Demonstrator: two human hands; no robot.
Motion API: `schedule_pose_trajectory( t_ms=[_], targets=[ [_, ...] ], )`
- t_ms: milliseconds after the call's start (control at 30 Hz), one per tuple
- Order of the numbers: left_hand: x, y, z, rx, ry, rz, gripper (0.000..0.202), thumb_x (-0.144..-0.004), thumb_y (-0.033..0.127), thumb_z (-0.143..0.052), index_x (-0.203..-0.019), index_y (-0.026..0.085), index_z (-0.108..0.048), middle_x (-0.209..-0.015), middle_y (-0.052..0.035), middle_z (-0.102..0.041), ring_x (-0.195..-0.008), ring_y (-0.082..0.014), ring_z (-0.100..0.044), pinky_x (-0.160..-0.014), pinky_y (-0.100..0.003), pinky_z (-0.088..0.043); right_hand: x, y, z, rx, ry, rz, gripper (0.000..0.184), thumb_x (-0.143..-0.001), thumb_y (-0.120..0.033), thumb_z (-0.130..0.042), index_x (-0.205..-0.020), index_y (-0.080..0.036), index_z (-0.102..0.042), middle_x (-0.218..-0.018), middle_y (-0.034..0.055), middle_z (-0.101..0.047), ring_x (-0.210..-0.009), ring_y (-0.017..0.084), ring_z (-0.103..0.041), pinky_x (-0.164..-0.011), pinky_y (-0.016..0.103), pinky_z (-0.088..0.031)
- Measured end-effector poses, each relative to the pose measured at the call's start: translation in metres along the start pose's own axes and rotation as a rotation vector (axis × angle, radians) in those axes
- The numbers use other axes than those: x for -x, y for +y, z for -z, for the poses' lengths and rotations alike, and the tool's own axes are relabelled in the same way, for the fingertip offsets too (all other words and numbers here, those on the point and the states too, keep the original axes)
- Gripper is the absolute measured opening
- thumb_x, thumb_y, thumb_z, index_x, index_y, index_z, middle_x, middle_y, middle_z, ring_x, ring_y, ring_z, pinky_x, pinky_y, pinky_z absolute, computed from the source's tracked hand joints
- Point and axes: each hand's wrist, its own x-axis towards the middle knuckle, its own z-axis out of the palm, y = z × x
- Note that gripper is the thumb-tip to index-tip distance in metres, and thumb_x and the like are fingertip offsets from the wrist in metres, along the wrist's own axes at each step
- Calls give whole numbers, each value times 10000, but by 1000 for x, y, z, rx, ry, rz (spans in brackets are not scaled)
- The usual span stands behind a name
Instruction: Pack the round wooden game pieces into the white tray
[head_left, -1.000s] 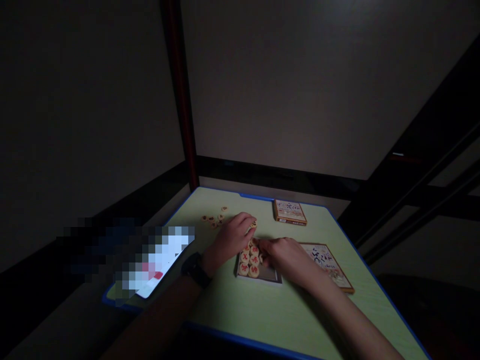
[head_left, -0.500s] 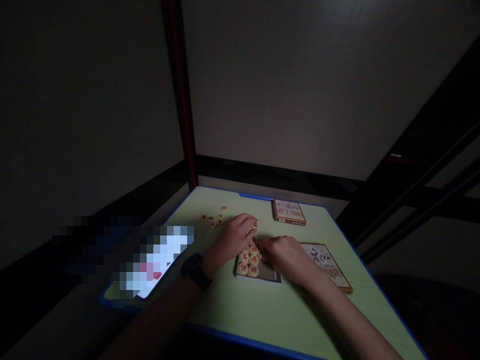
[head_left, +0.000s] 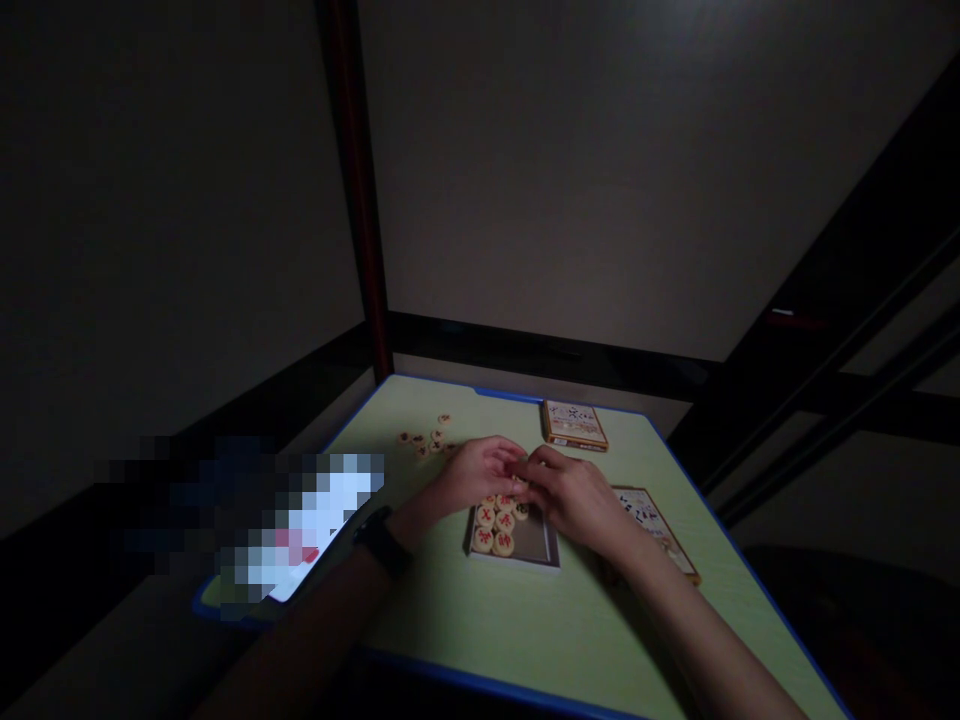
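My left hand (head_left: 480, 472), with a dark watch on the wrist, has its fingers curled inward over the far end of a shallow box tray (head_left: 536, 535). My right hand (head_left: 574, 495) meets it there, thumb and fingers pinched together. Between the fingertips of both hands is a round wooden xiangqi piece (head_left: 519, 481), partly hidden. Xiangqi pieces with red characters (head_left: 504, 520) lie in rows along the tray's left side. A dark-lettered piece (head_left: 521, 511) is beside them, close under my right fingers. The tray's far end is covered by my hands.
Several loose xiangqi pieces (head_left: 436, 435) lie beyond my left hand on the green table (head_left: 450, 620). A closed box (head_left: 575, 425) stands at the back, and a box lid (head_left: 660, 535) lies under my right forearm. A bright, pixelated screen (head_left: 322, 530) is at the left edge.
My left hand has lowered and turned, bringing the piece in its fingers toward the right hand. My right hand has risen from the tray to meet it, uncovering a dark-lettered piece.
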Motion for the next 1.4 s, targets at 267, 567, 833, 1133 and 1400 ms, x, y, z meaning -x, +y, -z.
schedule_pose_trajectory(
  t_ms=[267, 567, 833, 1133, 1400],
  targets=[
    [-2, -3, -2, 22, 8, 11, 461, -552, 178, -873, -927, 124, -612, -870, -38, -675, -801, -146, -658, -765, -302, -532, -1, 2, -5, -214, 106, 99, 267, -916, -127, -498, -1089, -207, -686, -1074, 80, -651, -936, 177, -618, -804, 275, -476],
    [-1, 1, -1, -20, 22, -16, 420, -627, 256, -841, -935, 117, -592, -746, 2, -647, -697, -114, -630, -667, -252, -488, -4, 2, -7, -274, 197, 131, 359, -878, -93, -520, -1207, -203, -612, -1056, 85, -698, -956, 215, -604, -841, 354, -478],
    [0, 1, -2, -50, 96, -40, 434, -661, 297, -824, -983, 127, -587, -663, 30, -616, -619, -102, -601, -598, -229, -466, -2, -3, -9, -110, 230, 2, 255, -878, -267, -602, -1109, -159, -615, -1016, 114, -642, -927, 241, -593, -802, 354, -482],
    [7, 16, -7, -339, 89, -85, 289, -713, 65, -639, -993, 133, -623, -840, -40, -681, -779, -146, -641, -705, -268, -513, -2, 9, 2, -217, 77, -52, 133, -800, -189, -648, -929, -177, -680, -912, 64, -625, -835, 193, -590, -736, 283, -440],
    [10, 14, -5, -778, 263, -234, 375, -610, 40, -555, -946, 169, -658, -842, -23, -676, -748, -157, -606, -677, -275, -503, -2, 1, -4, -181, -148, -5, 106, -720, -121, -640, -778, -202, -675, -745, 5, -659, -702, 155, -571, -641, 246, -345]
  ],
)
